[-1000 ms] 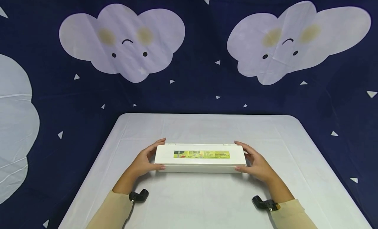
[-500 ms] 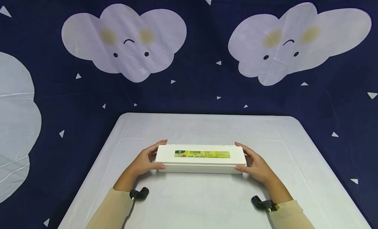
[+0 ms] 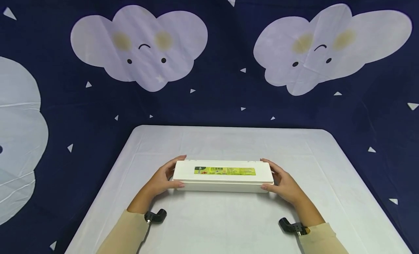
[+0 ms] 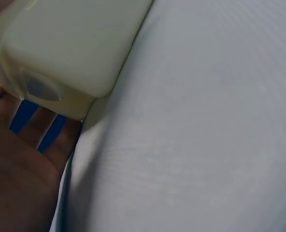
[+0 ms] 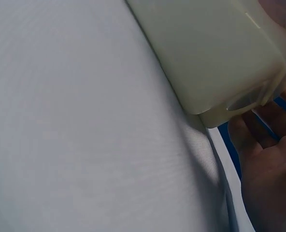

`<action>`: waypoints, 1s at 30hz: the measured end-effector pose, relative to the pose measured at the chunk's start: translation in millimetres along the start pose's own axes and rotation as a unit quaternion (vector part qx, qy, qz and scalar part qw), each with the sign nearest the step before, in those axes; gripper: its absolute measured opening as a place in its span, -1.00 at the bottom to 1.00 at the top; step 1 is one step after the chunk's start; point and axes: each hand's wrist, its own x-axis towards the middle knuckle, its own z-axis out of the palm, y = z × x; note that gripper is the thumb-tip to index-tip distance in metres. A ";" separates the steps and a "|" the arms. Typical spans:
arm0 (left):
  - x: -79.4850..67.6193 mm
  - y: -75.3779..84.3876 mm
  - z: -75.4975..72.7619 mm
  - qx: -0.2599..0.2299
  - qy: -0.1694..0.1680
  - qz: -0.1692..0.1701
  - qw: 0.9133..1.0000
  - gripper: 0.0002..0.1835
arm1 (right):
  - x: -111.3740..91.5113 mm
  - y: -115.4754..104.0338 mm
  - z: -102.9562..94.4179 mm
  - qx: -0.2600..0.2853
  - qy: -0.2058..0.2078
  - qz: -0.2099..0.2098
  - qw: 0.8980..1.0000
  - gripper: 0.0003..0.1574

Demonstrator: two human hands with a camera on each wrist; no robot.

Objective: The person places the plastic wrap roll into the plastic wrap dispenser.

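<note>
A long white cling film box [image 3: 222,178] with a green and yellow label on its lid lies crosswise on the white table, lid closed. My left hand [image 3: 165,177] grips its left end, thumb on the front face and fingers reaching behind the back edge. At the right end my right hand [image 3: 284,181] holds it the same way. In the left wrist view the box's rounded end [image 4: 61,63] shows an oval recess, with the fingers behind it. The right wrist view shows the other end [image 5: 220,63] close over the tablecloth, beside the palm.
A white cloth covers the table [image 3: 222,221], whose back corners are rounded. Behind it hangs a dark blue curtain [image 3: 226,46] printed with clouds and small white triangles. A black wrist camera [image 3: 156,216] is strapped to each forearm.
The head view has shifted slightly, moving the background a little to the right. Both hands keep their grip at the ends of the cling film box, which stays practically in place.
</note>
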 end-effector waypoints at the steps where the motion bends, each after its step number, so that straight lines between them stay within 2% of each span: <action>1: 0.5 -0.2 -0.1 0.001 -0.001 0.000 1.000 0.07 | 0.7 -0.1 -0.3 0.005 -0.001 0.004 1.000 0.26; 7: 3.0 -0.3 -2.2 0.004 -0.007 0.013 1.000 0.08 | 4.4 -2.1 -2.3 0.017 -0.005 0.013 1.000 0.28; 12: 3.5 2.1 -4.1 0.010 -0.012 0.010 1.000 0.12 | 4.5 -2.2 -2.5 0.019 -0.007 0.005 1.000 0.28; 17: 2.0 7.3 -7.3 0.017 -0.018 0.005 1.000 0.15 | 4.7 -3.0 -2.6 0.021 -0.016 -0.019 0.999 0.29; 22: 3.2 18.4 -13.9 0.041 -0.024 0.011 0.999 0.03 | 8.5 -7.5 -11.0 0.007 -0.038 -0.053 0.998 0.19; 24: 5.7 25.0 -17.9 0.064 -0.021 0.017 0.998 -0.03 | 11.2 -11.7 -17.1 -0.009 -0.044 -0.056 0.997 0.10; 27: 11.1 36.6 -25.3 0.115 -0.006 0.005 0.993 -0.09 | 16.5 -22.9 -26.8 -0.046 -0.044 -0.055 0.996 -0.02; 30: 18.2 50.4 -32.2 0.183 0.004 -0.016 0.983 -0.11 | 25.5 -35.8 -37.3 -0.086 -0.036 -0.066 0.993 -0.08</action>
